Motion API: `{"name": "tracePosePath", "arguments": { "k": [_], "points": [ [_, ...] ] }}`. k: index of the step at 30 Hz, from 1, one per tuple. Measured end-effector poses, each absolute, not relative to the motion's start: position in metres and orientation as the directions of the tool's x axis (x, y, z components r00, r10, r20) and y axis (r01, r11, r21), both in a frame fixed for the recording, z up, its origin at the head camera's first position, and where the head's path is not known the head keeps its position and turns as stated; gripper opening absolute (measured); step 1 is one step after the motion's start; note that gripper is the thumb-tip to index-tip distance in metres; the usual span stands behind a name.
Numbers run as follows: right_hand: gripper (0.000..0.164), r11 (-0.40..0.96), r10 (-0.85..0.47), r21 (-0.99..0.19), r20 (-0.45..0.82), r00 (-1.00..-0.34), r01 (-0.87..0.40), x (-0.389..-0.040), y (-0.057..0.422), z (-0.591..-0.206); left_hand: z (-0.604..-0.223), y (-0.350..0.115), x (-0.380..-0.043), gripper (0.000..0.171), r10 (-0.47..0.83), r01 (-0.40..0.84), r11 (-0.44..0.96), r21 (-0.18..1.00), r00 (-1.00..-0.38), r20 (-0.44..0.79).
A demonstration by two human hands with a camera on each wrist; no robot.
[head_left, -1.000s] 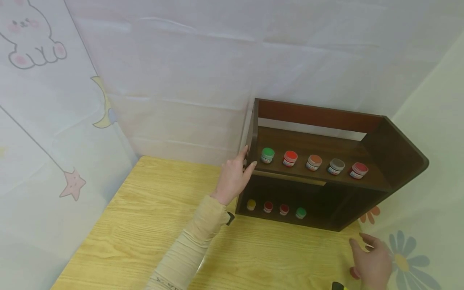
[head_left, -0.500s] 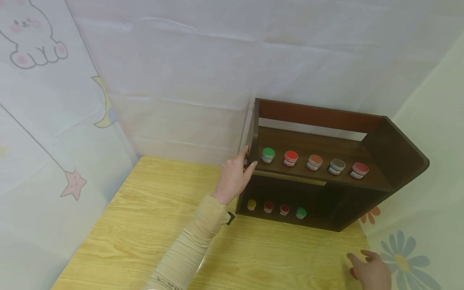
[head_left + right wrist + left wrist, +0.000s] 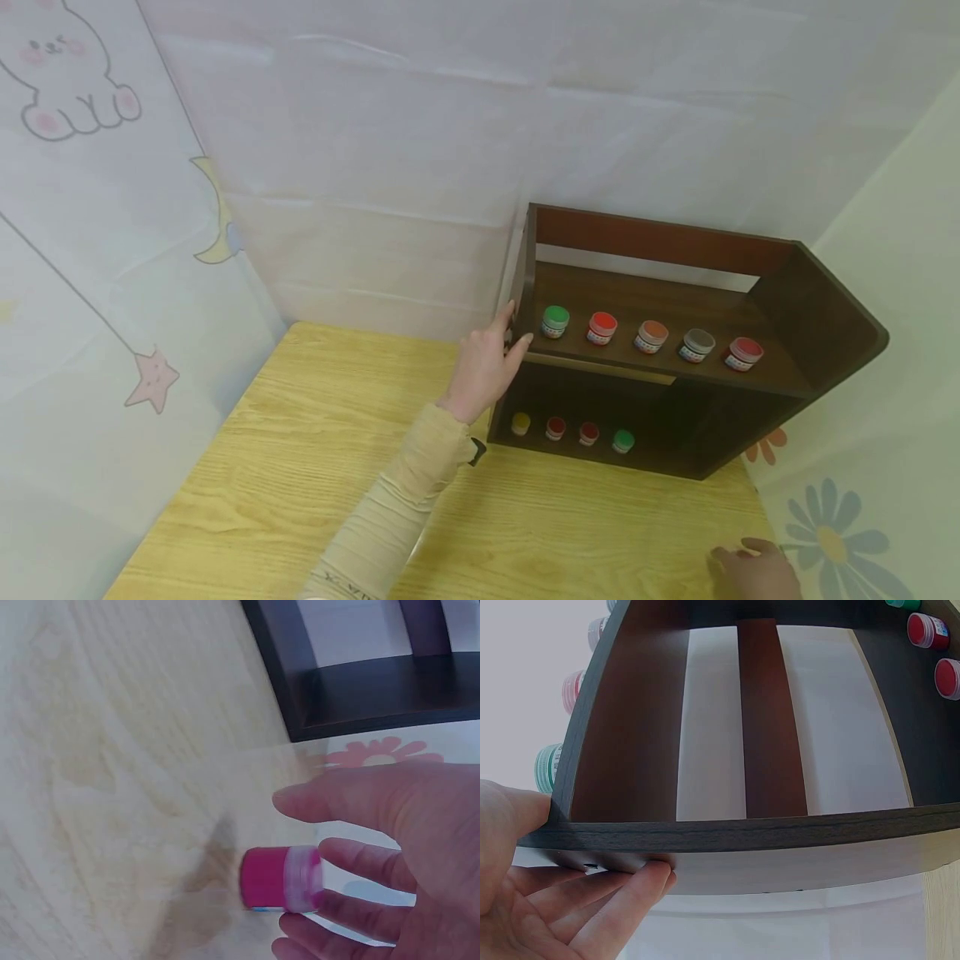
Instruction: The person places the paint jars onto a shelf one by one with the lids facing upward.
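Note:
My left hand (image 3: 482,371) grips the left side panel of a dark brown two-tier shelf (image 3: 667,236). In the left wrist view, its thumb (image 3: 529,810) lies at the panel's front edge and the fingers rest against the outer face. Low at the right of the head view is my right hand (image 3: 757,573), partly cut off. The right wrist view shows it beside a pink jar (image 3: 274,879) with a clear lid. Its fingers are next to the lid, perhaps touching it, while the thumb stands apart. The hand hides this jar in the head view.
On the upper tier stand several small jars, among them a green jar (image 3: 555,322) and a grey jar (image 3: 697,345). Several more line the lower tier, including a yellow jar (image 3: 521,423). The wooden table (image 3: 315,417) meets patterned wall sheets behind and at both sides.
My right hand has moved down toward the bottom edge of the head view, away from the shelf. My left hand keeps its grip on the panel, and the shelf jars stay put.

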State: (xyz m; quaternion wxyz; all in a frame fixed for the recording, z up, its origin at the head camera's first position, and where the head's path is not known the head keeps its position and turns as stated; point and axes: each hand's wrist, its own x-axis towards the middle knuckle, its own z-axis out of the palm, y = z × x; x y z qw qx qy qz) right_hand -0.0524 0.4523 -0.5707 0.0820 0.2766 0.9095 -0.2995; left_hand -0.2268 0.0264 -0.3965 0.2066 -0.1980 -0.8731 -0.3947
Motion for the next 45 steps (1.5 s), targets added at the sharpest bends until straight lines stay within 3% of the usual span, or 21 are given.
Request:
{"name": "tracePosePath", "arguments": {
  "k": [10, 20, 32, 45],
  "points": [
    [0.053, 0.571, 0.619, -0.523, -0.232, -0.750, 0.633, -0.052, 0.446, -0.596, -0.397, 0.027, -0.226, 0.057, 0.187, 0.511, 0.606, 0.610, -0.837, 0.515],
    [0.043, 0.611, 0.594, -0.481, -0.247, -0.766, 0.629, -0.056, 0.452, -0.596, -0.397, 0.027, -0.227, 0.058, 0.195, 0.509, 0.612, 0.605, -0.839, 0.508],
    [0.046, 0.645, 0.559, -0.506, -0.198, -0.805, 0.573, -0.063, 0.444, -0.567, -0.397, 0.027, -0.228, 0.058, 0.197, 0.520, 0.611, 0.597, -0.830, 0.522],
    [0.036, 0.733, 0.461, -0.575, 0.029, -0.887, 0.363, -0.080, 0.416, -0.555, -0.398, 0.027, -0.228, 0.059, 0.191, 0.506, 0.609, 0.611, -0.841, 0.507]
  ]
}}
